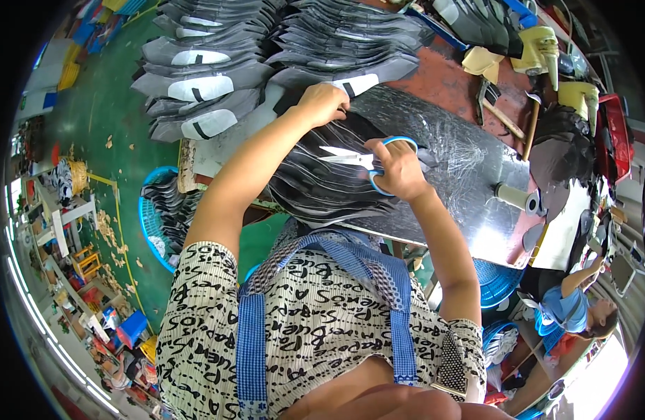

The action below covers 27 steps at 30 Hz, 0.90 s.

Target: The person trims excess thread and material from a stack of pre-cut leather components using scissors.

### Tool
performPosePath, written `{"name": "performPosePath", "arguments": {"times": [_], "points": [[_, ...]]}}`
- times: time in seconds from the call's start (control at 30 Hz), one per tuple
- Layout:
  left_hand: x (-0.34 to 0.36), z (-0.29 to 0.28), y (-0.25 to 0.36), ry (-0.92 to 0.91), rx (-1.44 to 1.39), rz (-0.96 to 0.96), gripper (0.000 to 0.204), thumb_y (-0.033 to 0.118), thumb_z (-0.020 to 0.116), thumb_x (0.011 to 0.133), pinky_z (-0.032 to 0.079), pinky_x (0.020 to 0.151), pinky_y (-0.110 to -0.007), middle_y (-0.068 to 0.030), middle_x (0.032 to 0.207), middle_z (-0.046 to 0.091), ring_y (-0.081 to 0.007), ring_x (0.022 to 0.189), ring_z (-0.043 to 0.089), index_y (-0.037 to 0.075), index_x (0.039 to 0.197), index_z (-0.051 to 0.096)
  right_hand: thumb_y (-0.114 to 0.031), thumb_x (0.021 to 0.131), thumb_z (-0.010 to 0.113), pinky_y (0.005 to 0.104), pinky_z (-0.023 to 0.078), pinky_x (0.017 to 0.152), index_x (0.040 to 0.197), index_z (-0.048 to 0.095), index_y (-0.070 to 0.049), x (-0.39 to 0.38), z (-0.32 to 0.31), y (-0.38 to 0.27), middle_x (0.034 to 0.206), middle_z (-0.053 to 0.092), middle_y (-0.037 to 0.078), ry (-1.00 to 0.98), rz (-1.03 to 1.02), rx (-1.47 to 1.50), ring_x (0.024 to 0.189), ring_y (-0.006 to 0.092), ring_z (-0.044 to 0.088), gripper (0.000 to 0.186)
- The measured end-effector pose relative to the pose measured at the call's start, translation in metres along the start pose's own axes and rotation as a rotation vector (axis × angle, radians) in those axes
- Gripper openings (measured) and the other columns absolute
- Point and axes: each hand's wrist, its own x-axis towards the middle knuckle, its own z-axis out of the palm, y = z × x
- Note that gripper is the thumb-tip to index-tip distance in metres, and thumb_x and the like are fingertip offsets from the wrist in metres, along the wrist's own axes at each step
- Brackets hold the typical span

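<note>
My right hand (401, 170) grips a pair of scissors (350, 158) by its blue handles. The blades are spread and point left over a pile of black, thin-edged sheet pieces (329, 185). At the far edge of that pile, my left hand (324, 105) is closed, its fingertips pinched on a black piece whose outline is mostly hidden. Just beyond it lie overlapping rows of dark grey shoe-upper pieces (343, 49) with white patches (209, 122).
A scratched black board (469, 161) covers part of the bench. To the right are a hammer (503, 119), yellow shoe lasts (538, 52), a white roll (516, 198) and a red tray (614, 136). Blue baskets (146, 210) stand below. Another person (567, 308) sits at the lower right.
</note>
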Motion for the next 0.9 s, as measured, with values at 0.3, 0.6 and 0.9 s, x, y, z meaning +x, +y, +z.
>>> {"name": "performPosePath", "arguments": {"times": [0.3, 0.6, 0.9], "points": [[-0.045, -0.069, 0.007, 0.8, -0.255, -0.357, 0.019, 0.02, 0.068, 0.079, 0.043, 0.055, -0.024, -0.0018, 0.071, 0.061, -0.0097, 0.061, 0.055, 0.004, 0.086, 0.062, -0.032, 0.062, 0.079, 0.0411, 0.046, 0.068, 0.108, 0.052, -0.007, -0.036, -0.001, -0.002, 0.078, 0.061, 0.013, 0.001, 0.232, 0.187, 0.076, 0.0324, 0.06, 0.059], [-0.188, -0.122, -0.013, 1.19, -0.469, -0.503, 0.017, 0.012, 0.068, 0.081, 0.042, 0.067, -0.02, 0.0004, 0.08, 0.062, -0.0057, 0.073, 0.054, -0.001, 0.091, 0.062, -0.034, 0.052, 0.084, 0.0432, 0.043, 0.076, 0.135, 0.031, -0.01, -0.085, -0.02, -0.022, 0.083, 0.058, 0.013, -0.183, 0.27, 0.049, 0.082, 0.032, 0.057, 0.101], [-0.218, -0.068, -0.023, 1.149, -0.687, -0.588, 0.011, 0.009, 0.066, 0.081, 0.036, 0.063, -0.017, 0.0028, 0.076, 0.058, -0.0024, 0.069, 0.047, 0.0, 0.082, 0.06, -0.016, 0.059, 0.074, 0.0412, 0.047, 0.067, 0.132, 0.036, -0.018, -0.082, -0.006, -0.002, 0.075, 0.058, 0.014, -0.232, 0.402, 0.095, 0.072, 0.0332, 0.059, 0.082]]}}
